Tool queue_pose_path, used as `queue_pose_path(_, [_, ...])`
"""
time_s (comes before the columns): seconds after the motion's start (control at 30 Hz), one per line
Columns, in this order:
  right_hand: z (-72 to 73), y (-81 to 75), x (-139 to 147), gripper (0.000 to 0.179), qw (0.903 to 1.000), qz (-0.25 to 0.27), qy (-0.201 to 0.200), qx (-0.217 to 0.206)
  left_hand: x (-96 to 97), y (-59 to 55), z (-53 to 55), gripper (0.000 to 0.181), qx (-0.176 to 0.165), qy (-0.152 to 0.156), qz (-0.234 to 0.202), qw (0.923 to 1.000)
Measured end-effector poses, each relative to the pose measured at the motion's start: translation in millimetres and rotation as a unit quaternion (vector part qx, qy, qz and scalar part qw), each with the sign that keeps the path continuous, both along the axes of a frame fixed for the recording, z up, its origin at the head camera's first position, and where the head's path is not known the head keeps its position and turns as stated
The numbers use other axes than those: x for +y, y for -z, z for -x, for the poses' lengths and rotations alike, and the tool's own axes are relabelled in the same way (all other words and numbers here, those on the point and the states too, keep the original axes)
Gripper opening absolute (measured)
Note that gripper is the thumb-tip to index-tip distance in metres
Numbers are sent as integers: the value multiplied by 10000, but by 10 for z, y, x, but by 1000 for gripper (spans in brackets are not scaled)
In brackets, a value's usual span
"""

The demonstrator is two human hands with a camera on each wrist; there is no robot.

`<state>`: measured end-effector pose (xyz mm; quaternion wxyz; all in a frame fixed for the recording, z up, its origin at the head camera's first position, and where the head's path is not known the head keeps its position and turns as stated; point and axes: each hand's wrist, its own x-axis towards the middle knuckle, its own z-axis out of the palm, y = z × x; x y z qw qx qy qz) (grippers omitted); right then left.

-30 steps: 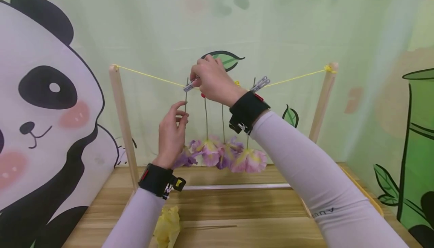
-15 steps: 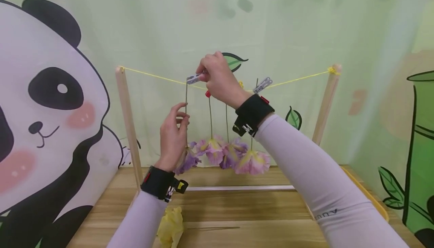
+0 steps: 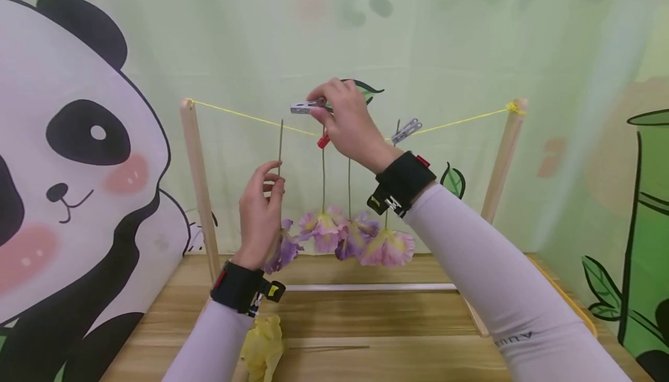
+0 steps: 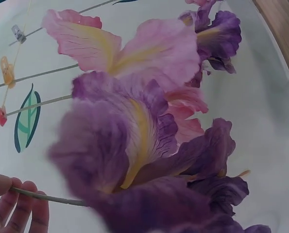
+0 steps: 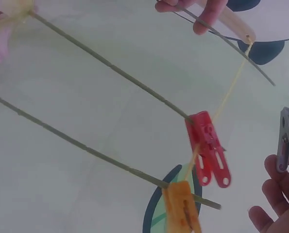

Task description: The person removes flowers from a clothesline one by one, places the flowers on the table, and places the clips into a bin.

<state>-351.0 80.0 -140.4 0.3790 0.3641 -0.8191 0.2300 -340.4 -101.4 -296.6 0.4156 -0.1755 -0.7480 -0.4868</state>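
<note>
My left hand [image 3: 259, 213] pinches the thin stem [image 3: 280, 145] of a purple iris, an artificial-looking bloom [image 4: 149, 145] that hangs head down. The stem's upper tip stands free, close by the yellow string [image 3: 235, 114]. Up and to the right of that tip, my right hand [image 3: 346, 123] holds a grey clothespin [image 3: 307, 107] between thumb and fingers, apart from string and stem. On the string, a red clothespin [image 5: 207, 145] and an orange clothespin [image 5: 178, 206] each clip a flower stem. Further right, another grey clothespin [image 3: 406, 131] clips a pink flower [image 3: 388, 248].
Two wooden posts, left [image 3: 194, 161] and right [image 3: 504, 150], carry the string, with a white bar [image 3: 366, 287] low between them. A yellow flower [image 3: 263, 344] with a stem lies on the wooden table [image 3: 407, 318]. A yellow rim [image 3: 564, 295] shows at right.
The right hand has drawn the grey clothespin up and right, off the string and the stem. The left hand, still pinching the stem, has shifted slightly left.
</note>
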Motion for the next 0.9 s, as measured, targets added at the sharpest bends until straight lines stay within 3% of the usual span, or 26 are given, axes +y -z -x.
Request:
queue_pose_path(0.3, [-135, 148, 147, 27, 9993, 243, -87, 287, -86, 94, -81, 28, 40, -8, -284, 9996])
queue_pose_path(0.63, [-218, 511, 418, 26, 9948, 757, -404, 553, -123, 220, -197, 26, -62, -79, -293, 9995])
queue_pose_path(0.9, [-357, 776, 665, 27, 9894, 1328, -301, 504, -120, 338, -342, 26, 65, 2, -268, 9996])
